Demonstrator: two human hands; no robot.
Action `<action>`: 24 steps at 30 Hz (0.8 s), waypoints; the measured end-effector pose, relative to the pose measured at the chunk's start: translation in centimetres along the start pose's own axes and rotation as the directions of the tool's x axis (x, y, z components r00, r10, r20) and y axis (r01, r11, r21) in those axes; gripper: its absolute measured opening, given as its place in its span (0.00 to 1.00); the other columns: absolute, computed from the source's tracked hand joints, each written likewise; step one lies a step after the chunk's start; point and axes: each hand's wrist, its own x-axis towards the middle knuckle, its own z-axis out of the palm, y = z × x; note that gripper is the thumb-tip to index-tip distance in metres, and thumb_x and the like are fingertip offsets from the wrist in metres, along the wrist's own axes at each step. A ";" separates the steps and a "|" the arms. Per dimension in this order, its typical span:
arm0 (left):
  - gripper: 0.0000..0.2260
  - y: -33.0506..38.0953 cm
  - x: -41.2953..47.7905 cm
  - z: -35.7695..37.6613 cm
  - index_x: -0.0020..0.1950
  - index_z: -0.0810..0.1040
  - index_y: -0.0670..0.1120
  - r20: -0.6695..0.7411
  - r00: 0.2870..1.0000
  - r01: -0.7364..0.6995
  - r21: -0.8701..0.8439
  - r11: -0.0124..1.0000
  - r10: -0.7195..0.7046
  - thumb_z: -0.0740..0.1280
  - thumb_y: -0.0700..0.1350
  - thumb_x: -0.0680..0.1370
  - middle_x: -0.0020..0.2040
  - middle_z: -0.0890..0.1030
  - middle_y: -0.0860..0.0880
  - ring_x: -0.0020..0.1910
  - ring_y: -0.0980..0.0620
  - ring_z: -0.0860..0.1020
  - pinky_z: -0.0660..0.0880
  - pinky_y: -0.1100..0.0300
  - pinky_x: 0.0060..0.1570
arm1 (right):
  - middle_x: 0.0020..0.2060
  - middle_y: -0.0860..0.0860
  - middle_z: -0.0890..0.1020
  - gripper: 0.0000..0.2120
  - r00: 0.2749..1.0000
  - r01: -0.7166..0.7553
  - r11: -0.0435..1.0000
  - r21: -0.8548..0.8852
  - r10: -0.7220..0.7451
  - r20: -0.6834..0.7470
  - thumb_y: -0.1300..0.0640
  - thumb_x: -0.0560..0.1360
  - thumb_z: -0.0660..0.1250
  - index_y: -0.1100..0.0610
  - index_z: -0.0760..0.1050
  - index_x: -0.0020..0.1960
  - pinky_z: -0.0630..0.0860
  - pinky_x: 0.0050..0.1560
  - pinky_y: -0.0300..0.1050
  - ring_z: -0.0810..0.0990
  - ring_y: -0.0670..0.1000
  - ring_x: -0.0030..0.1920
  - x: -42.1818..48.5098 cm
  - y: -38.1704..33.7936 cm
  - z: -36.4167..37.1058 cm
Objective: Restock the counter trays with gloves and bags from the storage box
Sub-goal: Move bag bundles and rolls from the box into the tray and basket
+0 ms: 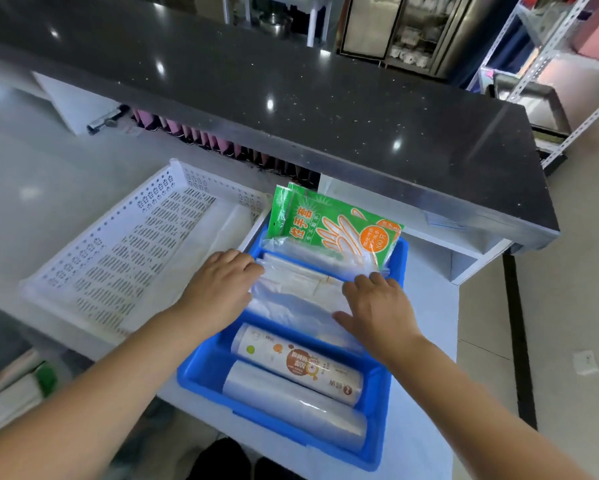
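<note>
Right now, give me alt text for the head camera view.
Both hands, left hand and right hand, press a stack of clear plastic bags in a blue divided tray, between green glove packets and two bag rolls; a white perforated basket sits left.

Hands [218,282] [377,306] pressing bags [298,292] (clear) — blue tray [204,372].

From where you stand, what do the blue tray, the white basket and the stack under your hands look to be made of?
Blue tray: looks like moulded plastic, smooth and slightly glossy, with moulded dividers. White basket: thin, rigid white plastic, punched with rows of holes. Stack of bags: probably thin, clear, crinkled plastic film, translucent. Both hands rest on it.
</note>
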 end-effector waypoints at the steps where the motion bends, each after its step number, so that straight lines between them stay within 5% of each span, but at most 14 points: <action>1: 0.17 -0.3 -0.8 -0.4 0.50 0.82 0.44 0.001 1.000 0.021 -0.014 1.000 -0.021 0.75 0.38 0.62 0.44 0.82 0.47 0.47 0.44 0.80 0.74 0.54 0.50 | 0.33 0.56 0.81 0.13 1.000 0.011 1.000 0.016 -0.011 -0.026 0.50 0.64 0.74 0.59 0.79 0.39 0.75 0.36 0.49 0.79 0.59 0.37 0.2 -0.9 -0.3; 12: 0.10 -10.4 -17.1 -5.0 0.49 0.82 0.47 -0.045 0.942 0.334 0.003 0.942 -0.334 0.72 0.44 0.69 0.45 0.82 0.49 0.48 0.45 0.77 0.73 0.51 0.49 | 0.26 0.53 0.77 0.07 0.918 0.332 0.937 0.114 -0.292 -0.268 0.59 0.61 0.73 0.57 0.75 0.32 0.72 0.27 0.43 0.76 0.57 0.29 2.6 -19.1 -6.1; 19: 0.10 -20.8 -33.7 -5.7 0.38 0.81 0.46 0.047 0.835 0.546 0.050 0.837 -0.548 0.78 0.44 0.61 0.35 0.81 0.48 0.37 0.44 0.79 0.77 0.51 0.39 | 0.24 0.51 0.76 0.06 0.844 0.508 0.854 0.115 -0.466 -0.267 0.61 0.59 0.73 0.57 0.76 0.30 0.70 0.24 0.40 0.74 0.54 0.26 2.7 -38.0 -7.2; 24: 0.11 -26.7 -45.4 -4.8 0.45 0.83 0.49 0.149 0.670 0.721 0.104 0.686 -0.727 0.76 0.48 0.65 0.45 0.83 0.47 0.45 0.45 0.80 0.77 0.53 0.45 | 0.25 0.50 0.79 0.07 0.790 0.610 0.788 0.084 -0.595 -0.152 0.58 0.56 0.76 0.55 0.79 0.31 0.74 0.24 0.40 0.77 0.54 0.26 2.3 -49.8 -6.6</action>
